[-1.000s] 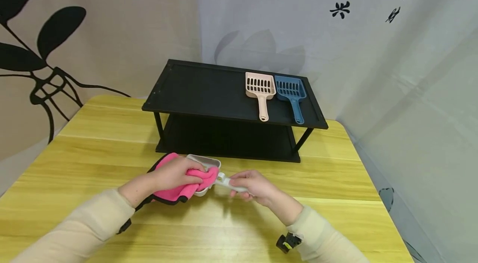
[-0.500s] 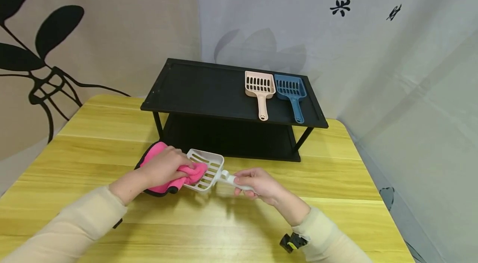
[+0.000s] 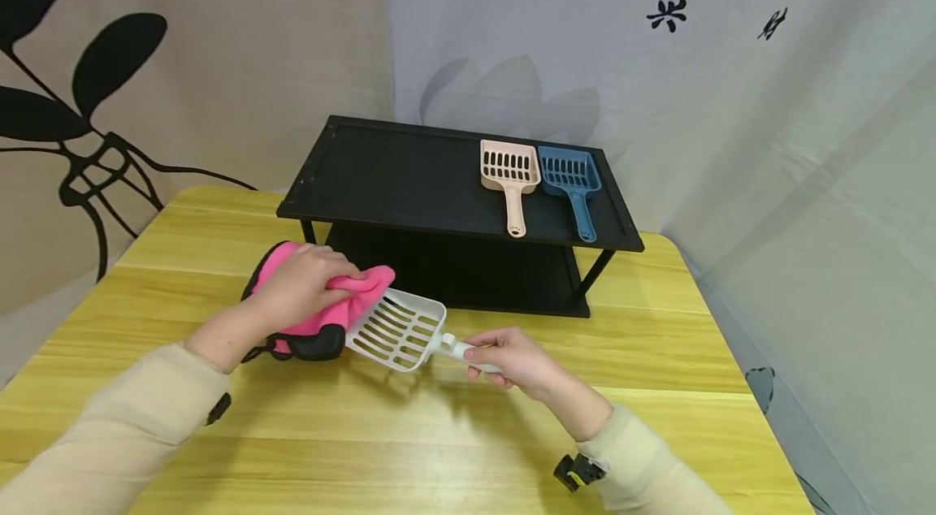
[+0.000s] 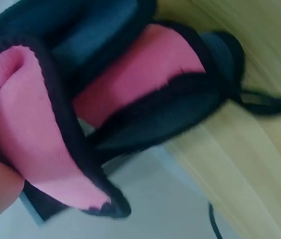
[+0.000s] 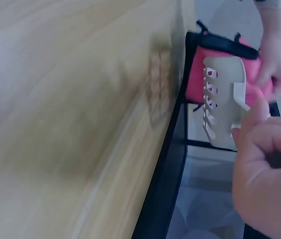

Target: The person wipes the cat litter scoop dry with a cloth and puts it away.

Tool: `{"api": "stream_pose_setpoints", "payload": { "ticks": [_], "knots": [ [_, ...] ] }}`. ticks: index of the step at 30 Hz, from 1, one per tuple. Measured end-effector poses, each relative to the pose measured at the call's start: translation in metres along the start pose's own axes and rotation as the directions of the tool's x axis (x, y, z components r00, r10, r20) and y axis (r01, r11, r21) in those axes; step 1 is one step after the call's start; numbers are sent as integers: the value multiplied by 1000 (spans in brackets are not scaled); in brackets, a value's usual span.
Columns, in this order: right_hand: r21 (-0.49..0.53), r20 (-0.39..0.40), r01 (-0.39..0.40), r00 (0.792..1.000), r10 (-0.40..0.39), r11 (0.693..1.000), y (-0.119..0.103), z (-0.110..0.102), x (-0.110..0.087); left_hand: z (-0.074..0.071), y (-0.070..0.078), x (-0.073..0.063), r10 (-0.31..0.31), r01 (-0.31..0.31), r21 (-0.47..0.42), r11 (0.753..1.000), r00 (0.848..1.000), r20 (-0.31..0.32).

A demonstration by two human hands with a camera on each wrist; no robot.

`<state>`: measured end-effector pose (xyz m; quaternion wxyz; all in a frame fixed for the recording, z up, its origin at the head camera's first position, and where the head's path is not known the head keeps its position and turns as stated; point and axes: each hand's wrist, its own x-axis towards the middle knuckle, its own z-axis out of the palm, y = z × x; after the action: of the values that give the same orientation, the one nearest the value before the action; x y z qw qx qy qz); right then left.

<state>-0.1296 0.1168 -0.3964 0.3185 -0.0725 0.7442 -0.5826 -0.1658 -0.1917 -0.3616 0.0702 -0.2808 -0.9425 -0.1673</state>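
My right hand [image 3: 512,361] grips the handle of a white slotted litter scoop [image 3: 398,328], holding it over the table with its head toward the left. The scoop's shadow falls on the wood below it. My left hand [image 3: 303,283] pinches a pink cloth [image 3: 361,296] with black edging at the far left end of the scoop's head, and part of the cloth hangs down beneath the hand. In the left wrist view the cloth [image 4: 36,134] shows folds and a black loop. The right wrist view has the scoop [image 5: 225,99] side-on, with the cloth behind it.
Behind the hands stands a black two-tier shelf [image 3: 395,182] on the wooden table [image 3: 409,450]. On its top, at the right, a beige litter scoop [image 3: 509,166] and a blue litter scoop [image 3: 569,171] lie side by side. Curtains hang behind the table.
My left hand has drawn the cloth leftward and back across the scoop's head, uncovering its slots. The right hand keeps its grip and has moved slightly right; the head now shows its slotted face more.
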Motion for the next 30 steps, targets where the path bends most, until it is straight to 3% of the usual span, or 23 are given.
{"api": "stream_pose_setpoints", "payload": {
  "ticks": [5,9,22,27,30],
  "knots": [
    [-21,4,6,1000,-6,1000,0,8,4,19,22,14,78,-74,-129,989,997,27],
    [-25,-1,18,1000,-18,1000,0,11,6,34,34,19,136,-124,-141,982,987,80],
    [-77,20,49,999,-48,996,0,16,1,43,34,18,72,-68,-78,995,996,46],
    [-104,5,54,999,-54,993,-1,15,-1,40,21,15,16,-15,-44,999,1000,7],
    [-122,4,48,999,-48,991,0,15,-5,35,7,12,-47,47,-20,999,999,-7]
  ]
}}
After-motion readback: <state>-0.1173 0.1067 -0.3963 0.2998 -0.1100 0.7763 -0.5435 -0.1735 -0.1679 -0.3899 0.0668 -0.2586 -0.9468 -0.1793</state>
